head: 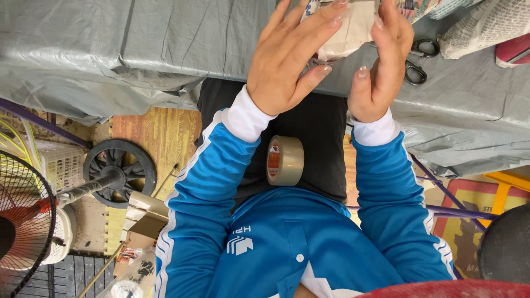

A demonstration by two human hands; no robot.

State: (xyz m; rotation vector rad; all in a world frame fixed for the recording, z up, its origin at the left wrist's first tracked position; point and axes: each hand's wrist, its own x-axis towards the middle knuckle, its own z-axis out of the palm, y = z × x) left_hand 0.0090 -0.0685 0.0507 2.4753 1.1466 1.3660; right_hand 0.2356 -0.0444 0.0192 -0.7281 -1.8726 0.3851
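My left hand [284, 63] lies with long fingers stretched over a white paper-wrapped bundle [350, 30] at the edge of the grey-covered table [165, 44]. My right hand [381, 63] presses against the bundle's right side, so it is held between both hands. Much of the bundle is hidden behind my fingers. A roll of brown packing tape [285, 160] rests on my black-trousered lap, below and between my blue sleeves. Black-handled scissors [418, 59] lie on the table just right of my right hand.
Crumpled newspaper [486, 25] sits at the table's top right. On the left floor are a fan [22, 221], a black wheel [120, 172] and a white basket [61, 163]. A dark round stool [505, 245] is at lower right.
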